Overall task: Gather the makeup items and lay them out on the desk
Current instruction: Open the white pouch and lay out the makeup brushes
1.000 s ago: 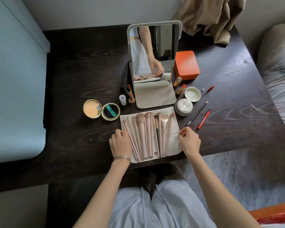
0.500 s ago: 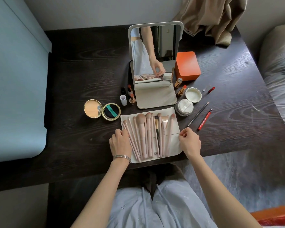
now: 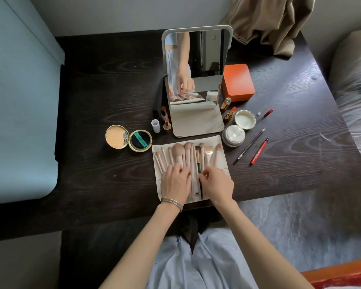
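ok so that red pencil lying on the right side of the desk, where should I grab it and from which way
Pinch the red pencil around the middle of its shaft, coming straight down from above. It lies flat on the desk, slanted, tip pointing away, with the grey pencil close on its left, so set the fingers across the shaft. The right hand looks nearer to it.
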